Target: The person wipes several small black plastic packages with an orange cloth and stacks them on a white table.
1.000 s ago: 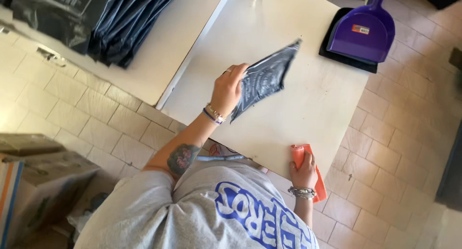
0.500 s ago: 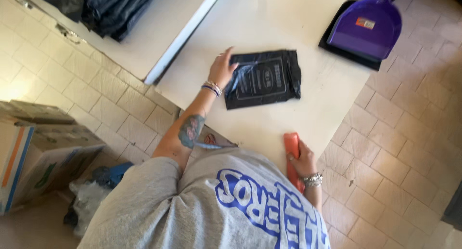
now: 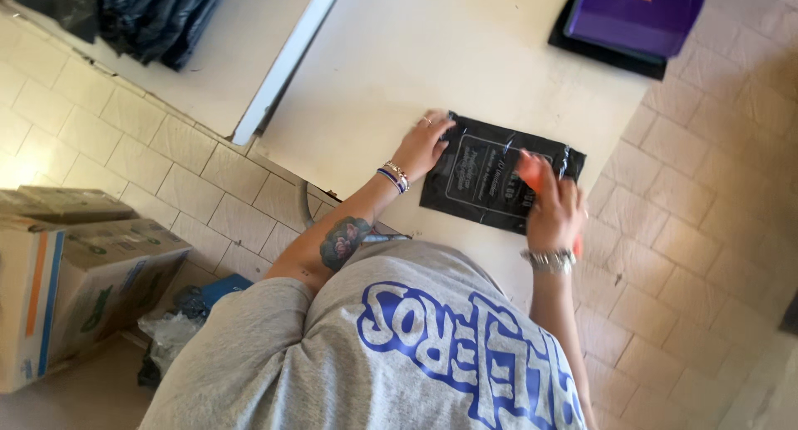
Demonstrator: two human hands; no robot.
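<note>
A: Black plastic mailer bag lying flat on the pale table, close to the near edge, and we've got both hands on it.

B: We do. Left hand sits at the bag's left edge, palm down, fingers spread and flat. Nothing clasped there, just pressing the plastic to the table.

A: And the right hand?

B: Curled round an orange tool, firm hold, the orange end poking out above the knuckles and resting on the bag's right half. What kind of tool it is, we can't tell; the hand covers most of it.

A: How does that bag look to handle?

B: Our read: thin, glossy film, very light, limp, and slippery on a smooth top. It wrinkles near the right end. No stiffness to lift it by the middle, so an edge or corner is the place to pinch it, and a flat palm is what keeps it from sliding.

A: Arm pose?

B: Left forearm reaches forward and slightly right, wrist straight, bracelets at the wrist. Right forearm comes up from below, wrist bent a little over the bag, a watch on it.

A: Around the action?

B: Purple dustpan at the table's far right corner, well apart from the bag. Dark folded bags on the neighbouring table top left. Cardboard boxes on the tiled floor at left.
</note>
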